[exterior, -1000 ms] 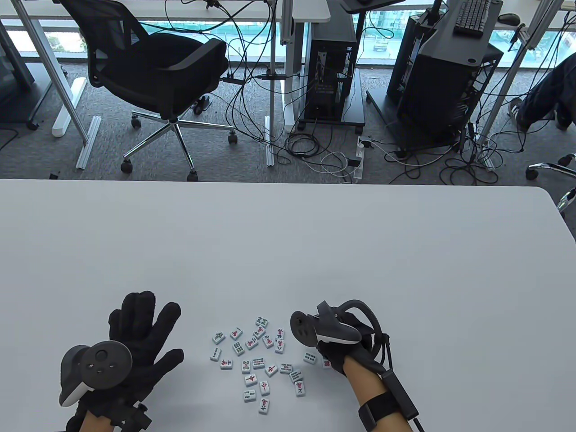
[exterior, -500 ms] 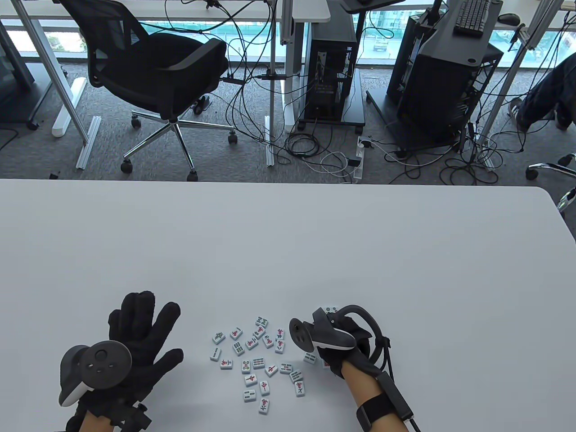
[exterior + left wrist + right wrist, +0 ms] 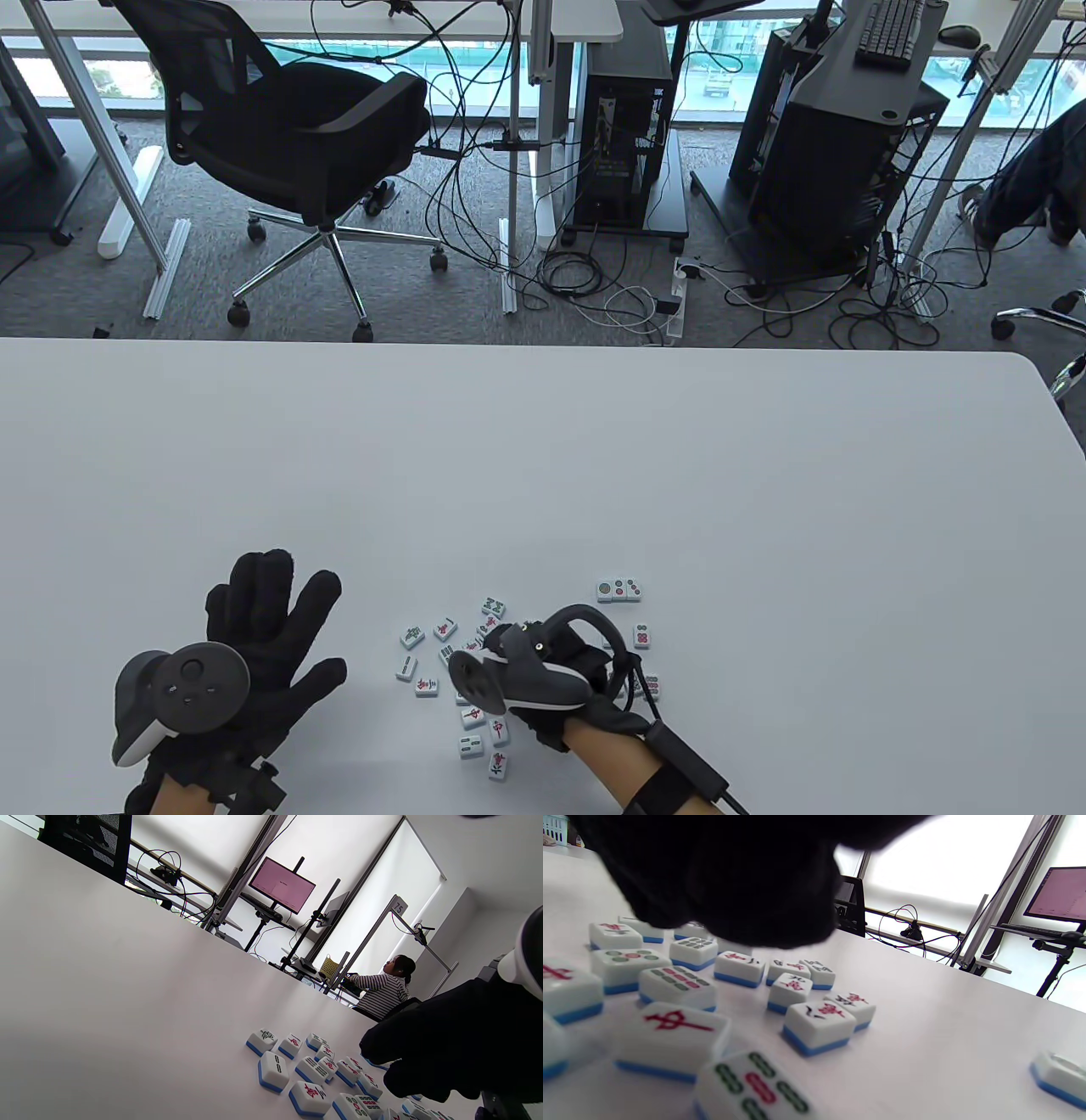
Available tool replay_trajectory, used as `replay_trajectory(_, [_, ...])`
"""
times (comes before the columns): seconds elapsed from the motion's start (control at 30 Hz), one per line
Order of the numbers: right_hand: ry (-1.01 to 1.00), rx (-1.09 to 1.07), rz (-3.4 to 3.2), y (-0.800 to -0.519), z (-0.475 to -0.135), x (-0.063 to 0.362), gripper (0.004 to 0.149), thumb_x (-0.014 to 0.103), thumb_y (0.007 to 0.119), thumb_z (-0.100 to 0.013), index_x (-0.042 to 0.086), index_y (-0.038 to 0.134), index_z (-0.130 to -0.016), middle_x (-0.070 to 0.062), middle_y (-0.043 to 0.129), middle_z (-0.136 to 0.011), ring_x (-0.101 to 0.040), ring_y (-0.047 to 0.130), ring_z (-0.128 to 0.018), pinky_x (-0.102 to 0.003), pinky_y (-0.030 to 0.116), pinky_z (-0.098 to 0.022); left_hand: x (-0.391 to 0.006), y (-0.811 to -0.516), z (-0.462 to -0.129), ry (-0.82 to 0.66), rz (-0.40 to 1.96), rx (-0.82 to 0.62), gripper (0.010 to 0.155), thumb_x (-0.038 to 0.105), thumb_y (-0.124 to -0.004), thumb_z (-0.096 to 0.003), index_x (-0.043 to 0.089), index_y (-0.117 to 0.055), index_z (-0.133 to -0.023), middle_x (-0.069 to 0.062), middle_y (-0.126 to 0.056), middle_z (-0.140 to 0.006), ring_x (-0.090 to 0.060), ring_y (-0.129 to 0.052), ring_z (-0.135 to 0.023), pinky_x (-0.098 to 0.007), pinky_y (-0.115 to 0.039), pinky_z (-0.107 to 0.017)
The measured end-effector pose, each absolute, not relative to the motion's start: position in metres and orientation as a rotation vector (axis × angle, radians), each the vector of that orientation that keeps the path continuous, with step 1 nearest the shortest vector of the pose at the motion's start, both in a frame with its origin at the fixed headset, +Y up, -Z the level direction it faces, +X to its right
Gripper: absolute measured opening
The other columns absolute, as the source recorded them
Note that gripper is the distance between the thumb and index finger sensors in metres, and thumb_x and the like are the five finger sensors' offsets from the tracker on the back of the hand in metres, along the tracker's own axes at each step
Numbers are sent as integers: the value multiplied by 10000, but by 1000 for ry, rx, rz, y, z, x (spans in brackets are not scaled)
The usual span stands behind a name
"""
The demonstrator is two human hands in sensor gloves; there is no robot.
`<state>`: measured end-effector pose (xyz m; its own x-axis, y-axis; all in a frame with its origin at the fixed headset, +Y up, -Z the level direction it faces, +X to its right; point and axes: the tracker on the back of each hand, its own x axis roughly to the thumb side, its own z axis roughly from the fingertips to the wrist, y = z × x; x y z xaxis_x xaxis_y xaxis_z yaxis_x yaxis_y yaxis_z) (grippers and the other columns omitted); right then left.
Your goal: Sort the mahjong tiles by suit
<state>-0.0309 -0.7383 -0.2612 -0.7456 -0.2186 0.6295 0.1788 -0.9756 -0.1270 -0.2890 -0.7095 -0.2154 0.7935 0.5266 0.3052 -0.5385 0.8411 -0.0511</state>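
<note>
Your right hand left the two white blue-backed dot tiles paired upper right; it's now back over the mixed tile pile on the white worktop; grip state: can't tell; left hand flat, fingers apart; sorting barely begun.

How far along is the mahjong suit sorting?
Early. Set apart: a pair of white circle-suit tiles, with a single circle tile nearby. In hand: the right hand is over the mixed pile of blue-backed tiles; its grip is hidden. The left hand rests flat. Most tiles remain unsorted.
</note>
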Motion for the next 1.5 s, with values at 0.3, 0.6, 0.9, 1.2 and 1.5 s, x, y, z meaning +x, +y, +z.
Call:
replay_trajectory(0.3, [187,-1007,-2652,-757,-251,-60,459,421,846,-344,79,915,-642,32,980,-206,-60,845,27,-252,796,24,-289,-709,-215,-319,577,42,795,758,-545,-452,455,-221,-1111,178,139,-1104,-150,207,-1061,-545,87,-717])
replay_trajectory(0.6, [-53,-969,-2780,-757,-240,-71,479,421,833,-371,49,909,-664,23,978,-199,-60,839,33,-252,791,31,-290,-709,-215,-319,586,50,796,759,-545,-451,455,-221,-1112,178,139,-1104,-150,206,-1061,-545,88,-717])
replay_trajectory(0.9, [-226,-958,-2745,-757,-233,-78,606,471,835,-359,31,853,-776,9,981,-223,-63,843,17,-253,791,19,-290,-709,-215,-319,585,50,797,759,-545,-450,455,-222,-1112,179,139,-1105,-149,206,-1062,-545,87,-717])
replay_trajectory(1.2, [-280,-928,-2742,-761,-233,-83,589,417,883,-338,9,841,-761,29,973,-210,-52,836,23,-248,794,21,-290,-709,-215,-320,584,47,794,759,-544,-452,456,-221,-1111,179,138,-1105,-149,205,-1063,-545,87,-718])
replay_trajectory(1.5, [-155,-868,-3106,-712,-265,-26,591,396,919,-306,36,854,-770,11,985,-255,-70,860,-12,-264,809,-12,-290,-710,-215,-318,582,43,795,758,-546,-452,454,-224,-1112,176,137,-1106,-152,202,-1063,-546,85,-717])
